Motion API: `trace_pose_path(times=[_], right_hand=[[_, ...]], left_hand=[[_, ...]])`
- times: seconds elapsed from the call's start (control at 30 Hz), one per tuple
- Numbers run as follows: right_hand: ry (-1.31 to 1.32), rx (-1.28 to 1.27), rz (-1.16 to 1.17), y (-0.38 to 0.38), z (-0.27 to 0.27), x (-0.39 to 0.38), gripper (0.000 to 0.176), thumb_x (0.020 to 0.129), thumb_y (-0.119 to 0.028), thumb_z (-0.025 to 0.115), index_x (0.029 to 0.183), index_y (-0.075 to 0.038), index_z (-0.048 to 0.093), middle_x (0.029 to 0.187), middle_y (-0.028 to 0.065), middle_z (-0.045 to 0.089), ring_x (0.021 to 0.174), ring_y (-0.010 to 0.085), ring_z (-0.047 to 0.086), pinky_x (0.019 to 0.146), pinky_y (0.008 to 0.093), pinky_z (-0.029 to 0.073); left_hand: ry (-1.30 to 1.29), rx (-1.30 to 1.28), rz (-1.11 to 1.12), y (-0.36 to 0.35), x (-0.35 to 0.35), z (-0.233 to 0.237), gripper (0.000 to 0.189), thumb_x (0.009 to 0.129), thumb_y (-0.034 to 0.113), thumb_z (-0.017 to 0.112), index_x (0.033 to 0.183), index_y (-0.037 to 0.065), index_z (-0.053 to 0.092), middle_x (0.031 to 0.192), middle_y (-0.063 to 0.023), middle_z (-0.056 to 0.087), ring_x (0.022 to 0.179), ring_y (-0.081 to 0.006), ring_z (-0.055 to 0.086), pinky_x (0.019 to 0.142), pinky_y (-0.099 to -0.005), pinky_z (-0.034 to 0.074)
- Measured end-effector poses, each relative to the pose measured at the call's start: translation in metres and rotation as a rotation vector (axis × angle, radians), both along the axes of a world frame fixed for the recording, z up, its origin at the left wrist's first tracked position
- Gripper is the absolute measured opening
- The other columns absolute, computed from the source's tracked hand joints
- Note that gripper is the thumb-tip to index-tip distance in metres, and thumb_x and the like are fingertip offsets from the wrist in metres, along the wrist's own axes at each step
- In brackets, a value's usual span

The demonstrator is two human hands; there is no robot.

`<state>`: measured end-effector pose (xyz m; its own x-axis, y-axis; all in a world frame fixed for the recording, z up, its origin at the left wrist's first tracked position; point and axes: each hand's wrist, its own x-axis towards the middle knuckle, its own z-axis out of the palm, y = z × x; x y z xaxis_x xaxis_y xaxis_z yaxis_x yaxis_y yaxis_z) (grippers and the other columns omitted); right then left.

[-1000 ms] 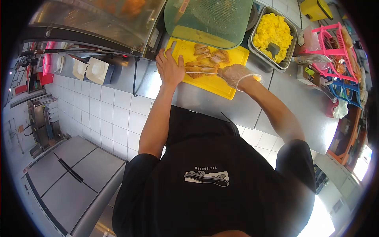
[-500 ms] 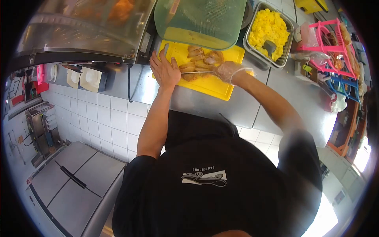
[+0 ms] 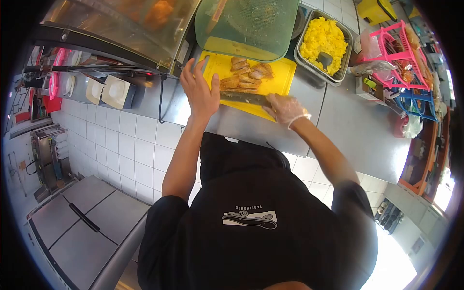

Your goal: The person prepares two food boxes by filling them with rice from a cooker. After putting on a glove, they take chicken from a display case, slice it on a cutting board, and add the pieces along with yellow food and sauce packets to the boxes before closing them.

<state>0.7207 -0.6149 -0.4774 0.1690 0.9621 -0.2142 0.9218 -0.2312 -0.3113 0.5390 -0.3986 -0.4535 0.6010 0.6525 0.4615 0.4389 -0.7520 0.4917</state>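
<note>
Two hands are at a yellow cutting board (image 3: 282,77) on the steel bench (image 3: 353,130). The bare left hand (image 3: 200,92) has its fingers spread, palm down at the board's left edge; whether it presses on the board or hovers just above it cannot be told. The right hand (image 3: 285,107), in a clear glove, has its fingers curled tight around the handle of a knife (image 3: 244,98). The handle itself is hidden inside the grip. The blade runs leftward along the near side of the board, just beside a pile of sliced browned meat (image 3: 246,77) lying mid-board. The board's far edge is covered by a green translucent lid (image 3: 251,24), whose contents are blurred. To the right stands a metal pan (image 3: 344,65) of yellow food with a utensil (image 3: 325,59) sunk in it, and a pink rack (image 3: 396,48) is partly cut off.
</note>
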Motion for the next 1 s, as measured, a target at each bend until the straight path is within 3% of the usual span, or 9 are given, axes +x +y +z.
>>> trace_pose_path(times=[0.03, 0.13, 0.23, 0.47, 0.67, 0.73, 0.77, 0.83, 1.0], right_hand=[[0.007, 0.134, -0.019, -0.011, -0.002, -0.007, 0.033, 0.095, -0.041, 0.062, 0.106, -0.012, 0.053, 0.089, 0.0113, 0.065, 0.080, 0.0340, 0.067, 0.068, 0.0455, 0.054], [-0.050, 0.148, -0.044, -0.034, -0.014, -0.021, 0.034, 0.090, -0.038, 0.069, 0.105, -0.012, 0.053, 0.090, 0.0102, 0.064, 0.082, 0.0327, 0.066, 0.070, 0.0448, 0.054], [-0.058, 0.029, -0.092, -0.040, -0.026, -0.021, 0.037, 0.092, -0.042, 0.066, 0.111, -0.012, 0.056, 0.097, 0.0125, 0.064, 0.090, 0.0325, 0.067, 0.075, 0.0450, 0.055], [-0.102, 0.100, -0.153, -0.030, -0.019, -0.025, 0.038, 0.088, -0.040, 0.070, 0.109, -0.011, 0.058, 0.099, 0.0116, 0.062, 0.094, 0.0310, 0.065, 0.076, 0.0452, 0.055], [-0.146, 0.060, -0.272, -0.024, -0.016, -0.028, 0.047, 0.082, -0.040, 0.077, 0.112, -0.009, 0.057, 0.106, 0.0128, 0.058, 0.106, 0.0326, 0.057, 0.091, 0.0454, 0.049], [-0.067, 0.079, -0.409, -0.012, 0.007, -0.034, 0.063, 0.078, -0.044, 0.080, 0.125, -0.009, 0.054, 0.123, 0.0160, 0.054, 0.123, 0.0352, 0.049, 0.106, 0.0457, 0.042], [-0.066, 0.080, -0.401, -0.002, 0.013, -0.035, 0.063, 0.078, -0.044, 0.080, 0.125, -0.009, 0.054, 0.123, 0.0160, 0.054, 0.123, 0.0352, 0.049, 0.106, 0.0457, 0.042], [0.040, 0.148, -0.517, 0.025, 0.018, -0.027, 0.091, 0.074, -0.050, 0.083, 0.144, -0.008, 0.043, 0.146, 0.0210, 0.041, 0.139, 0.0392, 0.036, 0.116, 0.0460, 0.034], [-0.126, 0.096, -0.333, 0.071, 0.002, -0.007, 0.113, 0.071, -0.058, 0.082, 0.155, -0.005, 0.027, 0.157, 0.0235, 0.029, 0.148, 0.0415, 0.022, 0.121, 0.0460, 0.027]], left_hand=[[-0.076, -0.009, -0.039, -0.005, -0.006, 0.006, 0.046, 0.095, 0.023, 0.058, 0.134, 0.000, 0.046, 0.142, -0.0238, 0.040, 0.131, -0.0413, 0.034, 0.111, -0.0536, 0.025], [-0.089, -0.049, -0.036, -0.020, -0.026, 0.013, 0.044, 0.096, 0.021, 0.057, 0.134, 0.000, 0.047, 0.141, -0.0225, 0.042, 0.131, -0.0403, 0.034, 0.111, -0.0529, 0.024], [-0.110, -0.082, -0.019, -0.025, -0.040, 0.006, 0.041, 0.097, 0.019, 0.055, 0.133, 0.001, 0.048, 0.141, -0.0213, 0.042, 0.130, -0.0393, 0.035, 0.111, -0.0516, 0.024], [-0.133, -0.098, 0.063, -0.023, -0.061, 0.009, 0.037, 0.099, 0.019, 0.055, 0.131, 0.002, 0.049, 0.140, -0.0197, 0.044, 0.130, -0.0371, 0.036, 0.110, -0.0498, 0.027], [-0.115, -0.102, 0.124, -0.022, -0.082, 0.007, 0.038, 0.099, 0.019, 0.055, 0.132, 0.003, 0.048, 0.138, -0.0184, 0.047, 0.129, -0.0365, 0.038, 0.110, -0.0495, 0.027], [-0.090, -0.100, 0.151, -0.025, -0.089, 0.007, 0.038, 0.099, 0.019, 0.054, 0.133, 0.003, 0.048, 0.137, -0.0178, 0.047, 0.128, -0.0362, 0.038, 0.110, -0.0489, 0.028], [-0.090, -0.099, 0.159, -0.026, -0.093, 0.006, 0.038, 0.099, 0.019, 0.054, 0.133, 0.003, 0.048, 0.137, -0.0178, 0.047, 0.128, -0.0362, 0.038, 0.110, -0.0489, 0.028], [-0.110, -0.126, 0.181, -0.029, -0.098, 0.005, 0.039, 0.093, 0.013, 0.058, 0.130, 0.002, 0.049, 0.135, -0.0185, 0.050, 0.127, -0.0367, 0.041, 0.109, -0.0501, 0.029], [-0.116, -0.122, 0.200, -0.032, -0.107, 0.009, 0.039, 0.093, 0.011, 0.058, 0.129, 0.002, 0.049, 0.133, -0.0179, 0.051, 0.125, -0.0368, 0.042, 0.108, -0.0498, 0.030]])
